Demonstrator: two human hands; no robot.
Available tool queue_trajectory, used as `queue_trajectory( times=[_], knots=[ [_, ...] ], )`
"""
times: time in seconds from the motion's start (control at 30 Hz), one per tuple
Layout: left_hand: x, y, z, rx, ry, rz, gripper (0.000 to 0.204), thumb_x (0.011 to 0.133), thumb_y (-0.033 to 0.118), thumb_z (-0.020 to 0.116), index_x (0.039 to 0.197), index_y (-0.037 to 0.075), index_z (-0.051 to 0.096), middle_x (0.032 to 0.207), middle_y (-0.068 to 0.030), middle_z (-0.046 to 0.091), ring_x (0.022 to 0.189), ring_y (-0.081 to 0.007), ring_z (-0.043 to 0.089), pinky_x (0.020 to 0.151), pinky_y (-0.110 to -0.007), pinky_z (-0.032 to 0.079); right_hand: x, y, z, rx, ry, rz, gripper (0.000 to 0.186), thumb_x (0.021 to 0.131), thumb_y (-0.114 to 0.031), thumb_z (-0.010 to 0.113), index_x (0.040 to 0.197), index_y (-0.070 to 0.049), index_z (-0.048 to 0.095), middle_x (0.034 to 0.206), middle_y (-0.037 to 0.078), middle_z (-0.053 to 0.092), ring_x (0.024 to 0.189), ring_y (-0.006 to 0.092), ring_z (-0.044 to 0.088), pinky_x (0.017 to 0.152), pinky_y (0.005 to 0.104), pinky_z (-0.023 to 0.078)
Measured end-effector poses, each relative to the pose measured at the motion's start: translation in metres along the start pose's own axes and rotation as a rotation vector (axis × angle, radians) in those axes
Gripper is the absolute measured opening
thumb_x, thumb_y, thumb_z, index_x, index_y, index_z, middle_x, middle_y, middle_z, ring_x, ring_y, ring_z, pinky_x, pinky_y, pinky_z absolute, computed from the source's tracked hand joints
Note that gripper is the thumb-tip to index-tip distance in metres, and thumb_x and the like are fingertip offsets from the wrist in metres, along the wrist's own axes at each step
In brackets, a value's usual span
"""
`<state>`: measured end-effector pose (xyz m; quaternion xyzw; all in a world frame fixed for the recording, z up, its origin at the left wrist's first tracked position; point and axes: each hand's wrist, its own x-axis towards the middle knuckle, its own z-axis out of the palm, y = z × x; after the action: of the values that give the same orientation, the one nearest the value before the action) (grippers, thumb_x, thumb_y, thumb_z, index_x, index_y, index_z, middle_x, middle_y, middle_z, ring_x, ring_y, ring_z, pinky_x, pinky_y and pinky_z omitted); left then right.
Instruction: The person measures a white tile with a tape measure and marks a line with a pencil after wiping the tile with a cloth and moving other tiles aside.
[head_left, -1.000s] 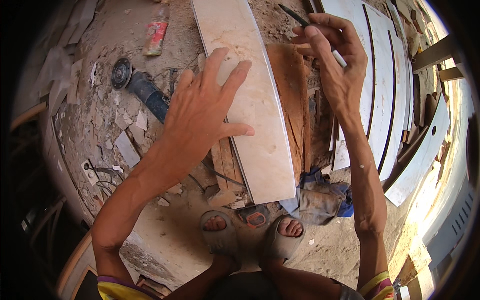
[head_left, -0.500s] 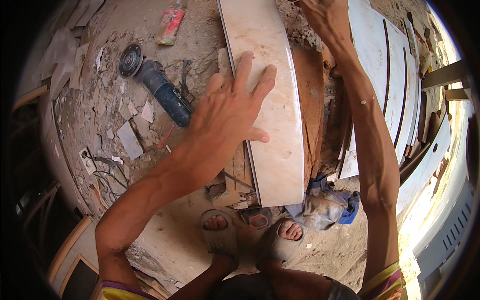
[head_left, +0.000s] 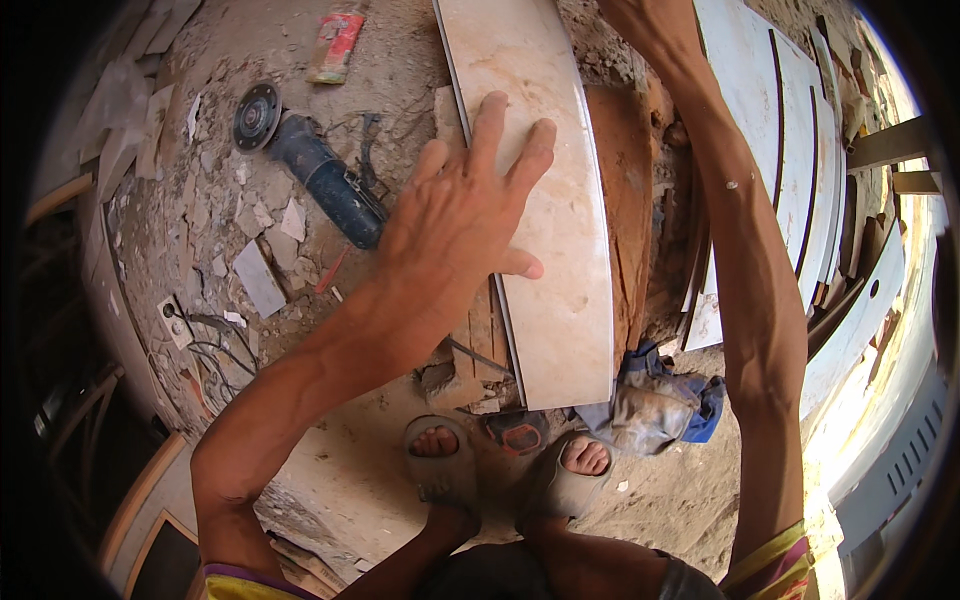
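Observation:
A long, pale board (head_left: pixel 555 330), dirt-stained, with straight pale edges, runs away from my feet to the top of the view. My left hand (head_left: pixel 455 205) lies over its left edge, fingers spread and pointing away; whether the palm presses down is hard to tell. At the top edge, right of the board, my right hand (head_left: pixel 652 25) is partly cut off and its fingers are out of sight. Under the board's right side shows brown wood (head_left: pixel 615 190). A dark blue angle grinder (head_left: pixel 330 180) with a grey disc rests on the ground left of my left hand.
A red-labelled container (head_left: pixel 337 47) lies at upper left. Broken tile pieces (head_left: pixel 260 278), a white socket (head_left: pixel 175 322) and its cable are on the left. White slats (head_left: pixel 760 130) lie right of my right forearm. Near my sandals are a tape measure (head_left: pixel 517 432) and crumpled cloth (head_left: pixel 650 410).
My right hand has shifted slightly further up, out of the top edge. The whole view has moved a little. My left hand keeps its place on the board.

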<state>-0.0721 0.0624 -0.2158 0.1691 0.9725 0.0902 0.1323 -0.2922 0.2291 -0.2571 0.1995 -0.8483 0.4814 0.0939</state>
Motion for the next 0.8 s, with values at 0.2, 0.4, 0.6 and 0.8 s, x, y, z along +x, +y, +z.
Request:
queue_trajectory(
  times=[0.2, 0.4, 0.6, 0.8],
  knots=[
    [0.0, 0.005, -0.001, -0.092, 0.003, -0.061, 0.116, 0.066, 0.042, 0.098, 0.165, 0.021, 0.041, 0.166, -0.0218, 0.037, 0.11, -0.0411, 0.066, 0.104, -0.047, 0.053, 0.001, 0.001, -0.003, -0.052, -0.074, 0.004, 0.027, 0.097, -0.021, 0.071, 0.104, 0.004, 0.077, 0.087, 0.019, 0.079, 0.081, 0.0228, 0.075, 0.077, 0.0391, 0.058],
    [-0.002, 0.003, -0.004, 0.016, 0.003, 0.002, 0.116, 0.07, 0.049, 0.096, 0.164, 0.012, 0.04, 0.161, -0.0305, 0.038, 0.117, -0.0361, 0.072, 0.11, -0.044, 0.047, -0.012, -0.014, -0.015, -0.046, -0.129, 0.048, 0.025, 0.097, -0.02, 0.071, 0.101, 0.004, 0.077, 0.083, 0.018, 0.078, 0.077, 0.0219, 0.074, 0.074, 0.0387, 0.058],
    [-0.002, 0.002, 0.0, 0.02, 0.046, 0.016, 0.114, 0.068, 0.05, 0.096, 0.162, 0.013, 0.043, 0.159, -0.0268, 0.041, 0.112, -0.0344, 0.072, 0.107, -0.043, 0.048, -0.042, -0.022, -0.031, -0.011, -0.163, 0.065, 0.023, 0.099, -0.017, 0.071, 0.101, 0.005, 0.076, 0.085, 0.017, 0.078, 0.079, 0.0213, 0.073, 0.075, 0.0384, 0.058],
    [-0.002, 0.002, 0.002, 0.0, 0.103, 0.034, 0.111, 0.067, 0.049, 0.096, 0.16, 0.016, 0.046, 0.156, -0.0223, 0.045, 0.107, -0.0333, 0.071, 0.102, -0.042, 0.049, -0.074, -0.047, -0.051, 0.045, -0.212, 0.273, 0.019, 0.101, -0.013, 0.07, 0.102, 0.005, 0.076, 0.09, 0.014, 0.079, 0.083, 0.0208, 0.074, 0.081, 0.0365, 0.06]
  ],
)
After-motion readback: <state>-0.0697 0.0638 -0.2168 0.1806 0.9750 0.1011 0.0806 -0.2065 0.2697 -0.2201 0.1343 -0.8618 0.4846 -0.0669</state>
